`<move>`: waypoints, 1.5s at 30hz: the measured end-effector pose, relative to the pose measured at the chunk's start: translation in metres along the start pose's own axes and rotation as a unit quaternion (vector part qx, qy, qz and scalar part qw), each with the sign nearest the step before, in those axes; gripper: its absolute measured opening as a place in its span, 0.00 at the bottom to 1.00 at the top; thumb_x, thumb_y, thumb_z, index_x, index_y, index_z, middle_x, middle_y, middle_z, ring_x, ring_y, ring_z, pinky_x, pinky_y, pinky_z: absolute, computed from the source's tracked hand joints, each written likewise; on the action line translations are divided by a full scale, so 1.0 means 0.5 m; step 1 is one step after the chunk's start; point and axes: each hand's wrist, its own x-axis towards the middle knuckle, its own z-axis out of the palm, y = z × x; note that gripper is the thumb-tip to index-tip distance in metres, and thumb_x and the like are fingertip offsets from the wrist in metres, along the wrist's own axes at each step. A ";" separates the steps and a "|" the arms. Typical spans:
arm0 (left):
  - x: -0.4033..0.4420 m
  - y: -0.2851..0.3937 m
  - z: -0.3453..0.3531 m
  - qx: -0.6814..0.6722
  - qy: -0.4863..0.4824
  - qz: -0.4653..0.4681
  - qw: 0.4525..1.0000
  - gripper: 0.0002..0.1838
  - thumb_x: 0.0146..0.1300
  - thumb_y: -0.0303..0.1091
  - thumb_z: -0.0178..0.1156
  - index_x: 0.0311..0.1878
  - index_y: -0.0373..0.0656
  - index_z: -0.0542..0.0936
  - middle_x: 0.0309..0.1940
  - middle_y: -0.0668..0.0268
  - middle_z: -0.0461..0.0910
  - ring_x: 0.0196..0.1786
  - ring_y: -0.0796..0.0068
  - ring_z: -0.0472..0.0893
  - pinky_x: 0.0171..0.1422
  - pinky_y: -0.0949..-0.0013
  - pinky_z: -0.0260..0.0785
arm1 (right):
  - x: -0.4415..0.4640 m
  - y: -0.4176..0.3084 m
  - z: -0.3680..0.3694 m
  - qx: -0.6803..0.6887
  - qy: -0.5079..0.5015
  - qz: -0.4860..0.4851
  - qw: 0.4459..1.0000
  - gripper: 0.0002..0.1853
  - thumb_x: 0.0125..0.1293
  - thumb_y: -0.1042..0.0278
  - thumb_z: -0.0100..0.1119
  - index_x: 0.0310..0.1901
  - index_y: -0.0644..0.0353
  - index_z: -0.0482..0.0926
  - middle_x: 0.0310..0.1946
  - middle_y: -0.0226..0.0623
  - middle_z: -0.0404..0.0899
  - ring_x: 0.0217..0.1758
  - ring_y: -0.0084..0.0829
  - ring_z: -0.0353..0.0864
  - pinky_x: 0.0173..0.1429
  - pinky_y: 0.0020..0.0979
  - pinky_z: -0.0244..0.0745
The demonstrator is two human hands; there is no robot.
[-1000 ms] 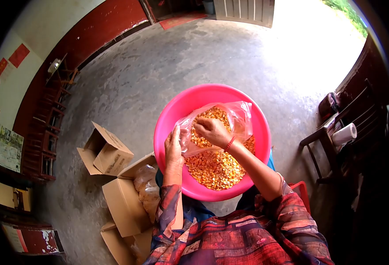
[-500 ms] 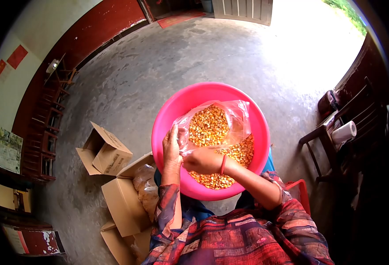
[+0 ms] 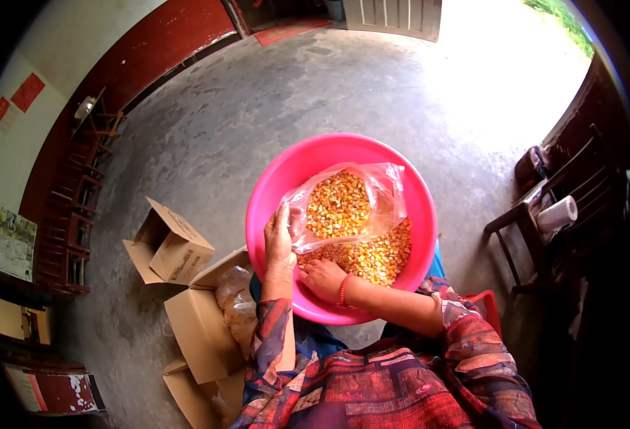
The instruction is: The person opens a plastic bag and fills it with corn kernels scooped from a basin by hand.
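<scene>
A pink plastic basin [image 3: 266, 187] holds loose yellow-orange corn kernels [image 3: 393, 254] and a clear plastic bag [image 3: 386, 187] partly filled with more kernels. My left hand [image 3: 279, 243] is at the basin's left rim, closed on the near-left edge of the bag. Lower down, my right hand [image 3: 323, 279], with a red band on its wrist, lies palm down on the loose kernels just below the bag. Its fingers look loosely spread, their tips partly hidden among the kernels.
Open cardboard boxes [image 3: 199, 332] stand at my left, one with filled plastic bags [image 3: 236, 304]. At the right is a dark wooden chair [image 3: 529, 229] with a white paper roll [image 3: 558, 214]. Wooden chairs [image 3: 68, 214] line the left wall.
My right hand has moved down from the bag's near edge onto the loose kernels and its fingers have loosened. My left hand and the bag stay nearly in place.
</scene>
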 end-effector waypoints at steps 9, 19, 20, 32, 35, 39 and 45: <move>-0.003 -0.001 0.008 0.006 0.017 0.019 1.000 0.16 0.65 0.45 0.55 0.30 0.44 0.80 0.20 0.76 0.72 0.18 0.91 0.64 0.18 0.85 0.53 | -0.010 -0.011 -0.066 0.122 -0.123 0.051 0.984 0.18 0.64 0.59 0.45 0.29 0.63 0.80 0.29 0.51 0.80 0.31 0.49 0.80 0.37 0.47 0.74; -0.001 -0.004 0.008 0.004 0.026 0.030 0.999 0.15 0.65 0.45 0.56 0.30 0.44 0.80 0.21 0.76 0.73 0.19 0.90 0.65 0.21 0.85 0.55 | 0.008 0.007 -0.092 0.661 -0.159 0.218 0.700 0.13 0.69 0.57 0.49 0.29 0.54 0.73 0.16 0.20 0.64 0.15 0.14 0.60 0.17 0.19 0.54; -0.001 -0.004 0.007 0.004 0.026 0.030 0.999 0.15 0.65 0.45 0.56 0.30 0.44 0.80 0.21 0.76 0.73 0.19 0.90 0.65 0.21 0.85 0.55 | 0.007 0.015 -0.080 0.656 -0.183 0.200 0.705 0.13 0.68 0.57 0.50 0.29 0.54 0.74 0.15 0.19 0.64 0.15 0.14 0.60 0.17 0.19 0.53; -0.005 0.001 -0.001 0.002 -0.007 0.001 1.000 0.16 0.65 0.45 0.56 0.30 0.43 0.80 0.22 0.76 0.73 0.20 0.91 0.65 0.23 0.85 0.56 | -0.005 0.021 -0.129 0.739 -0.260 0.083 0.616 0.15 0.70 0.57 0.48 0.28 0.56 0.75 0.12 0.17 0.58 0.12 0.13 0.53 0.16 0.18 0.46; -0.004 0.000 0.004 0.031 0.027 0.015 0.999 0.16 0.65 0.45 0.55 0.30 0.43 0.79 0.24 0.75 0.74 0.22 0.91 0.66 0.25 0.85 0.58 | 0.003 0.015 -0.197 0.779 -0.222 0.111 0.575 0.12 0.66 0.63 0.51 0.25 0.55 0.71 0.16 0.25 0.64 0.16 0.19 0.61 0.17 0.23 0.53; -0.007 0.001 0.010 0.015 0.035 0.006 0.999 0.16 0.66 0.45 0.54 0.30 0.43 0.79 0.26 0.74 0.75 0.24 0.89 0.68 0.29 0.84 0.61 | 0.024 0.024 -0.265 0.666 -0.038 0.010 0.745 0.07 0.62 0.68 0.53 0.27 0.58 0.72 0.19 0.30 0.68 0.23 0.26 0.68 0.27 0.29 0.63; -0.011 0.007 0.015 -0.006 0.020 0.001 1.000 0.16 0.67 0.43 0.52 0.31 0.42 0.79 0.27 0.73 0.76 0.28 0.87 0.72 0.33 0.82 0.65 | 0.059 0.094 -0.266 0.641 0.133 0.120 0.746 0.14 0.68 0.61 0.49 0.28 0.61 0.75 0.18 0.21 0.69 0.21 0.12 0.65 0.24 0.18 0.60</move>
